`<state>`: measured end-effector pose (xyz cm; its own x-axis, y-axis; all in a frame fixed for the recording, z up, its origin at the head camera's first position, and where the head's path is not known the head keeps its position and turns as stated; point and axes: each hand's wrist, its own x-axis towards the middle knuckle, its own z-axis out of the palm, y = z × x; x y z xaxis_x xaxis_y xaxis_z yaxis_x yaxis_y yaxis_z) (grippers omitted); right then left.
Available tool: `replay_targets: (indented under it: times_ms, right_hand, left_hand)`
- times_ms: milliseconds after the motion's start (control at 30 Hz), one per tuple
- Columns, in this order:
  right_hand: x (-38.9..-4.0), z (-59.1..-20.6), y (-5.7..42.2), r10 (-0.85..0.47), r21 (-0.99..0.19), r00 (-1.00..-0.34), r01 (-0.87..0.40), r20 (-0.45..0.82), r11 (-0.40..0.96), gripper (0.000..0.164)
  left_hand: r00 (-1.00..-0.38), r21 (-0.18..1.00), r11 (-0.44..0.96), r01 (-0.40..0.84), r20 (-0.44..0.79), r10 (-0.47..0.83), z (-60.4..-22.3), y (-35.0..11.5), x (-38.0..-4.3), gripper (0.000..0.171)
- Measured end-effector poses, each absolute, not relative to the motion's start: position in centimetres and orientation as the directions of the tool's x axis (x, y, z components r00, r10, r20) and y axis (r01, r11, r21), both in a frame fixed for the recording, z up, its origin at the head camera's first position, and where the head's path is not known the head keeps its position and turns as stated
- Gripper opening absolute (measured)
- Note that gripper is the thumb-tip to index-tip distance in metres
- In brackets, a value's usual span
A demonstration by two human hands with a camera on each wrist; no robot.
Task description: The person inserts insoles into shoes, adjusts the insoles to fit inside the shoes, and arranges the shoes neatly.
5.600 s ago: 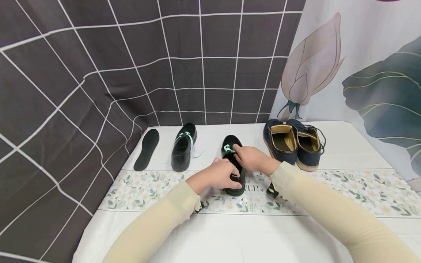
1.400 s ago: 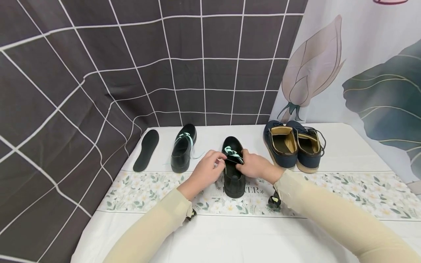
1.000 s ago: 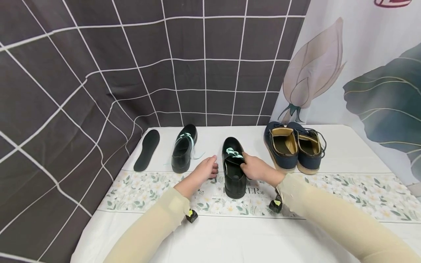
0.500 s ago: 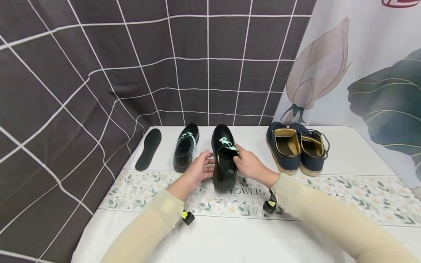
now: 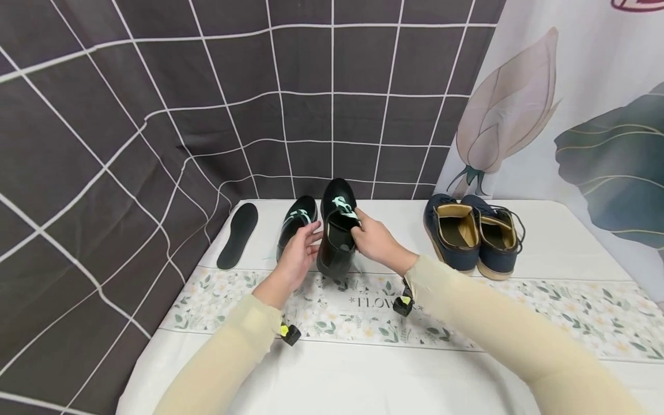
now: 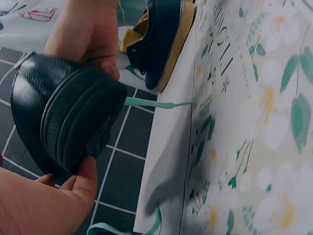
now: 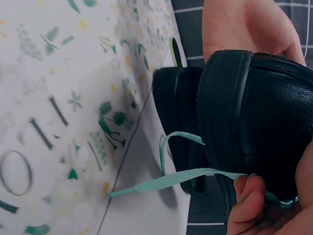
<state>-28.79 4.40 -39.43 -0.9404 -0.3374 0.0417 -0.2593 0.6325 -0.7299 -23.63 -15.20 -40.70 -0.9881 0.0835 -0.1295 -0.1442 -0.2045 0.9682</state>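
A black shoe (image 5: pixel 335 258) with mint-green laces is raised over the table, toe pointing away and tipped up. My right hand (image 5: pixel 377 235) grips the right side of its opening, thumb inside the collar. On the other side, my left hand (image 5: pixel 297 256) touches the shoe with fairly straight fingers; in the left wrist view the thumb lies against the sole's edge. The matching black shoe (image 5: pixel 306 206) stands just left, partly covered by the left hand. A loose lace (image 7: pixel 166 181) hangs from the raised shoe to the table in the right wrist view.
A black insole (image 5: pixel 237 236) lies at the left end of the white table (image 5: pixel 363 380). Two navy shoes (image 5: pixel 459 256) with tan soles stand side by side on the right. A dark grid cloth (image 5: pixel 358 115) hangs along the back and left.
Earlier, both hands worked at the shoe's opening and laces on the table. The left hand then came away, the right lifted the shoe up and left toward its mate, and the left touched its side.
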Motion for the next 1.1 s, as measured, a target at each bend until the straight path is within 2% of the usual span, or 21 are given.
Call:
replay_targets:
  times_ms: [100,267,433,567,800,1100]
  right_hand:
    - [-29.7,-39.5,3.9,-0.322,-0.72,-0.946,-0.25,0.039,0.647,0.062]
    - [-31.2,-40.1,3.2,-0.324,-0.647,-0.944,-0.286,0.062,0.707,0.06]
    - [-32.5,-41.2,2.8,-0.311,-0.613,-0.95,-0.252,0.011,0.748,0.057]
    - [-33.3,-42.4,2.8,-0.293,-0.592,-0.956,-0.218,-0.033,0.776,0.057]
    - [-34.3,-44.3,3.3,-0.264,-0.542,-0.964,-0.219,-0.006,0.812,0.056]
    - [-34.4,-44.5,3.0,-0.305,-0.539,-0.951,-0.233,-0.046,0.809,0.063]
  left_hand:
    - [-0.992,0.975,-0.187,-0.121,-0.113,0.052,-40.6,-15.3,-23.8,0.056]
    - [-0.997,0.994,-0.073,-0.078,-0.078,0.008,-40.5,-15.7,-23.9,0.054]
    - [-0.999,0.999,-0.01,-0.04,-0.04,-0.003,-40.6,-16.3,-23.7,0.052]
    - [-1.0,1.0,-0.017,-0.018,-0.018,0.0,-40.8,-16.6,-23.7,0.05]
    - [-1.0,1.0,-0.018,-0.015,-0.015,0.002,-40.7,-16.9,-23.4,0.044]
    - [-1.0,0.998,-0.052,-0.02,-0.021,-0.004,-40.8,-18.0,-23.2,0.043]
